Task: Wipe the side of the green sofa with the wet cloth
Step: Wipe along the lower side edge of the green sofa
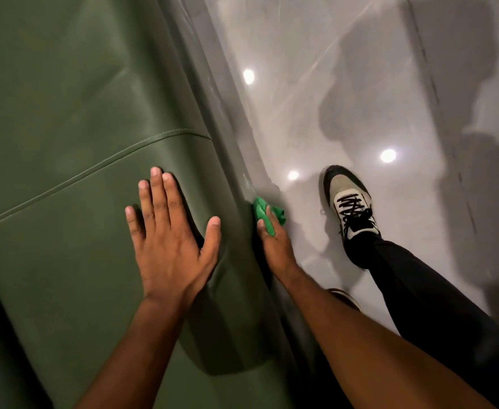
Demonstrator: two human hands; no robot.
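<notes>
Down over the sofa's edge, the right hand [273,240] presses a bright green cloth [267,215] against the side of the green sofa [65,113], its fingers [261,223] wrapped around the bunched fabric. That side face is mostly hidden from the head view. The left hand [168,231] lies flat on the sofa's padded top, palm down, fingers spread and holding nothing, just below a stitched seam [94,169]. Beside the sofa, 1 sneaker [350,202] with black laces stands on the glossy grey floor [331,84].
</notes>
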